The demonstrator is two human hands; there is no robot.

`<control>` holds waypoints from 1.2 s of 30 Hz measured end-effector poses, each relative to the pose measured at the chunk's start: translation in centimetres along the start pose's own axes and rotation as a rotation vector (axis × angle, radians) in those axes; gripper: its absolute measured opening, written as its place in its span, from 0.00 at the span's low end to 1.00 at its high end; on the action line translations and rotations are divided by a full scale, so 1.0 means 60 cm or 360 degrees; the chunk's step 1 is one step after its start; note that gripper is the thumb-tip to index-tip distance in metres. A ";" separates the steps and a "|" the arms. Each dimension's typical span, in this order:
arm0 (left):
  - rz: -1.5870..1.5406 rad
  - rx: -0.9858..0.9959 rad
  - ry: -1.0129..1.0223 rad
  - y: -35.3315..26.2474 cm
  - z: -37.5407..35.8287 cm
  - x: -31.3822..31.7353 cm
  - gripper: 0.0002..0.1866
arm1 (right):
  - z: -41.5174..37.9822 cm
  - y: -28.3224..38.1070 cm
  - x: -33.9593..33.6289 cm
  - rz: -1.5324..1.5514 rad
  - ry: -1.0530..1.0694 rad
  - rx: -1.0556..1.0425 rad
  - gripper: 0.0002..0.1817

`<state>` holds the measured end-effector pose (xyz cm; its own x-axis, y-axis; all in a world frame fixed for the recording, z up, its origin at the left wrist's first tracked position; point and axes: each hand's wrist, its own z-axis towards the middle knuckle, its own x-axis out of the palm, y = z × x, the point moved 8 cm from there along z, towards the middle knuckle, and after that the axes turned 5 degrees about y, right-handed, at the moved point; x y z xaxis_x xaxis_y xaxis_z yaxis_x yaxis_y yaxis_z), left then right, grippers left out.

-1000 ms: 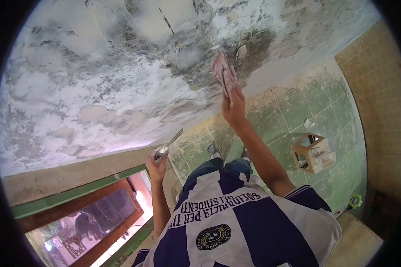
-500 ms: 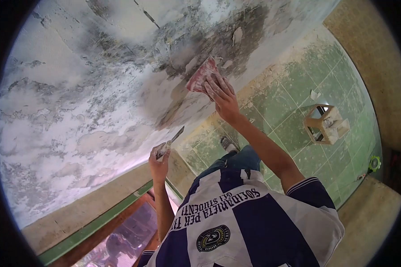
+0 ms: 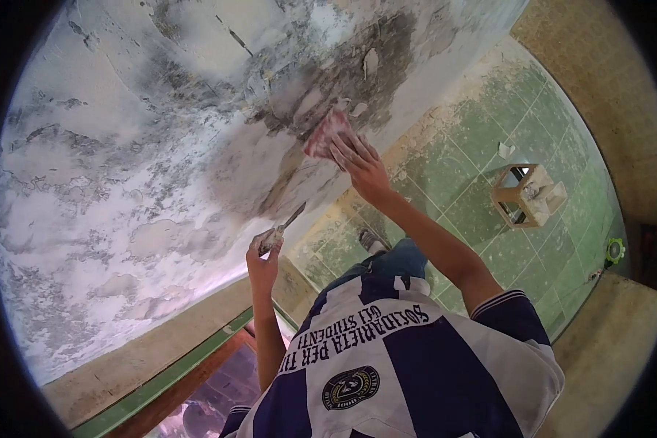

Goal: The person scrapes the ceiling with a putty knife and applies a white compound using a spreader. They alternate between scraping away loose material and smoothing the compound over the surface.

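Note:
My right hand [image 3: 360, 166] presses a pink and white cloth [image 3: 327, 137] against the stained, peeling wall [image 3: 153, 233], its fingers spread over the cloth's lower right part. Lower and to the left, my left hand [image 3: 265, 252] is closed around the whitish, dirty handle of a scraper [image 3: 290, 219]. The scraper's narrow dark blade points up and to the right, near the wall; whether it touches the wall is unclear. Dark patches and flaked paint surround the cloth.
Green floor tiles [image 3: 482, 146] with white dust and debris lie to the right. A small wooden stool-like frame [image 3: 527, 196] with a whitish container on it stands there. A green round object [image 3: 615, 250] is at the far right. A window with a green edge is at lower left.
The view has shifted a little, with the wall and stool further left. My right hand and the cloth have slid slightly down the wall. My left hand still holds the scraper, its blade tilted slightly differently.

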<state>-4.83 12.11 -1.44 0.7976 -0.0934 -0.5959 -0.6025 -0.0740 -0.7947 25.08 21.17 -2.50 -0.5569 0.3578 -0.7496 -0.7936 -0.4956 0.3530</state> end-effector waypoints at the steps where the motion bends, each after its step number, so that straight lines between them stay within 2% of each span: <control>1: -0.0005 0.0010 0.0006 -0.005 0.001 0.002 0.16 | -0.019 0.004 -0.016 0.0067 0.0034 0.0011 0.31; 3: -0.0045 -0.0005 0.0029 -0.011 -0.003 0.009 0.15 | -0.056 0.015 -0.042 0.0124 0.0074 0.0023 0.30; 5: -0.0078 0.0004 0.0044 -0.019 -0.004 0.018 0.16 | -0.086 -0.003 -0.060 0.0576 -0.0040 0.0316 0.24; 6: -0.0105 0.0007 0.0055 -0.021 -0.003 0.023 0.16 | -0.088 0.000 -0.059 0.0570 -0.0040 0.0313 0.24; 8: -0.0153 -0.0025 0.0083 -0.013 -0.001 0.037 0.17 | -0.133 -0.060 -0.023 0.1498 -0.0174 0.1269 0.18; 9: -0.0195 -0.0056 0.0110 -0.008 0.001 0.046 0.17 | -0.137 -0.077 -0.013 0.1490 -0.0174 0.1269 0.18; 11: -0.0188 -0.0050 0.0165 -0.015 0.004 0.063 0.16 | -0.150 -0.133 0.034 0.1866 -0.0191 0.1499 0.18; 12: -0.0172 -0.0043 0.0211 -0.019 0.007 0.073 0.16 | -0.140 -0.138 0.028 0.1864 -0.0198 0.1499 0.18; 14: -0.0364 -0.0095 0.0262 -0.037 0.006 0.086 0.15 | -0.116 -0.130 0.018 0.2489 -0.0488 0.1643 0.20; 17: -0.0699 -0.0171 0.0315 -0.055 0.004 0.102 0.14 | -0.095 -0.096 -0.014 0.2633 -0.0440 0.1558 0.16; 21: -0.1021 -0.0254 0.0414 -0.076 0.000 0.120 0.14 | -0.117 -0.066 -0.009 0.2645 -0.0288 0.1606 0.18; 23: -0.1071 -0.0299 0.0468 -0.071 0.001 0.124 0.14 | -0.139 -0.064 -0.002 0.2515 -0.0113 0.1561 0.11; 25: -0.1102 -0.0363 0.0521 -0.079 -0.003 0.132 0.14 | -0.109 -0.018 -0.074 0.2446 -0.0106 0.1704 0.12; 26: -0.1119 -0.0363 0.0524 -0.093 -0.002 0.132 0.14 | -0.101 -0.009 -0.099 0.2390 -0.0112 0.1837 0.19; 27: -0.1161 -0.0419 0.0562 -0.103 -0.003 0.135 0.14 | -0.123 -0.032 -0.083 0.2376 -0.0104 0.1840 0.19; 29: -0.1209 -0.0486 0.0598 -0.111 0.001 0.150 0.14 | -0.155 -0.064 -0.042 0.1882 0.0412 0.1290 0.18; 30: -0.1237 -0.0467 0.0581 -0.118 0.009 0.156 0.14 | -0.158 -0.069 -0.050 0.1880 0.0425 0.1297 0.18; 31: -0.1264 -0.0450 0.0560 -0.126 0.016 0.163 0.14 | -0.156 -0.067 -0.058 0.1769 0.0566 0.1185 0.13; 32: -0.1272 -0.0459 0.0551 -0.136 0.022 0.173 0.14 | -0.154 -0.064 -0.066 0.1657 0.0701 0.1066 0.17; 36: -0.1295 -0.0326 0.0382 -0.181 0.047 0.197 0.15 | -0.121 -0.068 -0.127 0.1839 0.0614 0.1146 0.15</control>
<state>11.20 14.60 -0.18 0.9686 -0.1391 0.2062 0.1393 -0.3833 -0.9131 34.31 14.72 -2.27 -0.9614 -0.2594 0.0917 0.0417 0.1918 0.9805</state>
